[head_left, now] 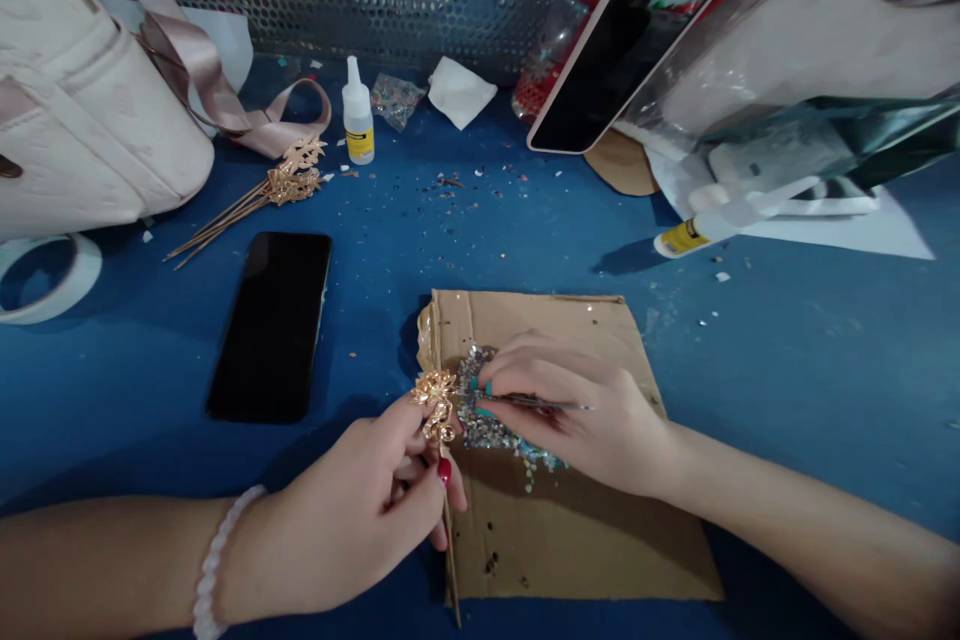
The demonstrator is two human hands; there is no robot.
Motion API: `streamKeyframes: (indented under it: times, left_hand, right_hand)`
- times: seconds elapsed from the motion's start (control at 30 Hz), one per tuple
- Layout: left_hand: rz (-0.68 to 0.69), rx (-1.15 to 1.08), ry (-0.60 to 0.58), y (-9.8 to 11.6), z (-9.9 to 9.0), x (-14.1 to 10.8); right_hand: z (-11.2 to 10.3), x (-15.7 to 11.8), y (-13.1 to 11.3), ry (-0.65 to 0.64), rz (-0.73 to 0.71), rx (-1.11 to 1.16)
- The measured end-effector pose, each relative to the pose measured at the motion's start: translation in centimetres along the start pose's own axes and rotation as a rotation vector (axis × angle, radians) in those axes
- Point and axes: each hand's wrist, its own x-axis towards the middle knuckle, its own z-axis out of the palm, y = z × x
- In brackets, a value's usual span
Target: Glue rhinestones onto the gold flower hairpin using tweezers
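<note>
Between the thumb and fingers of my left hand point(382, 505) is a gold hairpin point(435, 390) with a flower-shaped head and a long thin stick pointing down. My right hand point(577, 410) is closed on a pair of slim tweezers point(540, 402), whose tip reaches toward the flower; whether it touches cannot be made out. Beneath the right fingers lies a pile of small shiny rhinestones point(487, 430), partly covered by that hand. The pile rests on a piece of brown cardboard point(585, 540).
A black phone point(271, 330) lies left of the cardboard. Behind it are more gold hairpins point(281, 182) and a glue bottle point(358, 120). A second glue bottle point(697, 232) leans at right. Another phone point(637, 40) stands propped at the back. A tape roll point(71, 290) sits far left.
</note>
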Motion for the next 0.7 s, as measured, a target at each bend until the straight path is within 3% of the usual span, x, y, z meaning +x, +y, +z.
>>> streamKeyframes:
  times: [0.7]
  left_hand:
    - [0.016, -0.005, 0.001, -0.30, 0.01, 0.11]
  right_hand:
    - [-0.14, -0.02, 0.09, 0.019, -0.029, 0.035]
